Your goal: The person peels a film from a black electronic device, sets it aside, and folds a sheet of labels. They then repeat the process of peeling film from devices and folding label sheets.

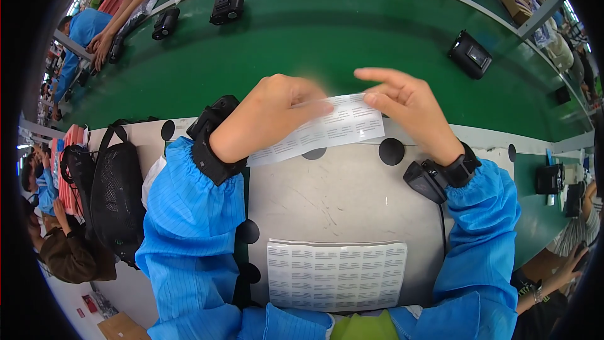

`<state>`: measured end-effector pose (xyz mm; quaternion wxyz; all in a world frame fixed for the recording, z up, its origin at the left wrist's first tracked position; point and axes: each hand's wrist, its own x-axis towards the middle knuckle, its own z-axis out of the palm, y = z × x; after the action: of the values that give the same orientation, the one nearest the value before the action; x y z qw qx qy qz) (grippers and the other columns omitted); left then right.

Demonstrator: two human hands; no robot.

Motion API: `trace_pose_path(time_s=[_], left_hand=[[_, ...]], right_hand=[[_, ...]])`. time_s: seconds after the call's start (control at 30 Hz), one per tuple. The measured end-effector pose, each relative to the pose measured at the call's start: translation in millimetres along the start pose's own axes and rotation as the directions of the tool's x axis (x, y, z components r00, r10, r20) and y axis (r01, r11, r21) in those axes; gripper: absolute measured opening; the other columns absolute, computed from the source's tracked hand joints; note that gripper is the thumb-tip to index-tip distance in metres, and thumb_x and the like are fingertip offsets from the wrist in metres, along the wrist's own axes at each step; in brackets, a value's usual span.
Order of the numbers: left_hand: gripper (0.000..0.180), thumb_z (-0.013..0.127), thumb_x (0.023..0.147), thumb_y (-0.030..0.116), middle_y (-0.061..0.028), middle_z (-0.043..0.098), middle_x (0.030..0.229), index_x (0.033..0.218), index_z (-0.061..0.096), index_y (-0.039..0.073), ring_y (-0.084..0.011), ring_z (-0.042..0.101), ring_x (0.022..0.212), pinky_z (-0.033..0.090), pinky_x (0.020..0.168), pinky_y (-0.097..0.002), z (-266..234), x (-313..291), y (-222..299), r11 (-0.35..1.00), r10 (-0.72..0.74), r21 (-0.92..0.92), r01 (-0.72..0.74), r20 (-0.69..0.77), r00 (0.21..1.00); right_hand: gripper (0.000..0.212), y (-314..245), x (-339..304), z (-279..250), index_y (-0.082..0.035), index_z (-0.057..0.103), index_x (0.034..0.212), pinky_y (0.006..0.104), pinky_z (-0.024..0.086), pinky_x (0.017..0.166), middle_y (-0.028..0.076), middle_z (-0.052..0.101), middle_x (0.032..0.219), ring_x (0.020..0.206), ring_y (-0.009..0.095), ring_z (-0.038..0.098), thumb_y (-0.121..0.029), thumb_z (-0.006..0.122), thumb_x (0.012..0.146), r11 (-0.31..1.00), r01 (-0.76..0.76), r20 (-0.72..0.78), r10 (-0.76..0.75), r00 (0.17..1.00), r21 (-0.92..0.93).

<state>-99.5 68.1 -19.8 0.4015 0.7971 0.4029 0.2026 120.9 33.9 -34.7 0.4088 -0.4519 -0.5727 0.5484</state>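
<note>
A strip of white printed labels (346, 123) is stretched at a slant between my hands above the grey work surface. My left hand (270, 110) grips it with the thumb over its upper edge; the fingers behind are blurred. My right hand (412, 107) has its thumb at the strip's upper right corner, with the index finger stretched out above; the other fingertips are partly hidden. Close to my body lies a larger stack of label sheets (336, 275). Both wrists carry black straps, and a black device (426, 180) hangs by the right one.
Beyond is a green conveyor belt (302, 38) with black devices (228, 6) at the left and another black device (470, 55) at the right. A black mesh bag (116, 195) sits left of my arm. Other people work around the line. Black round pads (391, 151) dot the work surface.
</note>
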Motion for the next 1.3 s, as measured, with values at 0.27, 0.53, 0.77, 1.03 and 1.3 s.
trace_pose_path(time_s=[0.27,0.53,0.77,1.03,1.3], left_hand=[[0.023,0.061,0.083,0.02,-0.0098,0.061,0.067,0.086,0.063,-0.003,-0.0119,0.053,0.055,0.042,0.052,-0.0247,-4.0,-0.2,0.2,0.993,-0.085,-0.076,0.09,0.061,0.995],[0.022,0.061,0.085,0.021,-0.0062,0.065,0.075,0.088,0.064,-0.001,-0.0069,0.057,0.059,0.043,0.054,-0.0182,-10.5,3.9,-0.5,0.933,-0.208,-0.247,0.261,0.221,0.953],[0.022,0.062,0.084,0.022,-0.0056,0.065,0.074,0.085,0.064,0.0,-0.0064,0.057,0.058,0.043,0.054,-0.0176,-9.2,3.1,-4.0,0.928,-0.223,-0.249,0.278,0.225,0.948],[0.02,0.062,0.084,0.02,-0.0043,0.065,0.075,0.086,0.064,0.0,-0.0054,0.056,0.06,0.043,0.055,-0.0181,-5.3,4.2,-8.6,0.917,-0.224,-0.287,0.277,0.203,0.953],[0.019,0.063,0.084,0.017,-0.004,0.064,0.075,0.087,0.064,-0.002,-0.0061,0.055,0.062,0.042,0.056,-0.0184,5.6,-4.4,0.0,0.99,-0.024,-0.132,0.041,0.13,0.991]], right_hand=[[0.006,0.6,1.7,-4.6,-0.004,0.064,0.085,0.0237,0.044,0.078,0.006,0.061,0.099,0.089,0.013,0.057,-0.003,0.063,0.079,0.908,0.217,-0.101,-0.268,0.958,-0.358],[0.01,-2.9,-0.9,-3.3,-0.007,0.063,0.079,0.0317,0.04,0.085,0.005,0.057,0.107,0.101,0.021,0.051,-0.002,0.067,0.071,0.715,0.432,0.024,-0.504,0.864,-0.55],[0.01,-4.5,-2.7,-0.1,-0.007,0.063,0.078,0.0305,0.04,0.085,0.006,0.056,0.109,0.102,0.02,0.051,0.0,0.065,0.071,0.676,0.392,-0.008,-0.507,0.862,-0.624],[0.038,-5.8,-1.0,1.3,-0.007,0.055,0.108,0.0289,0.043,0.081,0.006,0.059,0.102,0.098,0.015,0.053,0.002,0.064,0.073,0.884,0.399,-0.014,-0.414,0.91,-0.243],[0.061,-13.5,-6.0,3.6,-0.007,0.037,0.132,0.0205,0.044,0.072,0.005,0.064,0.083,0.076,0.008,0.058,0.002,0.062,0.077,0.995,-0.036,0.039,0.04,0.998,-0.093]])
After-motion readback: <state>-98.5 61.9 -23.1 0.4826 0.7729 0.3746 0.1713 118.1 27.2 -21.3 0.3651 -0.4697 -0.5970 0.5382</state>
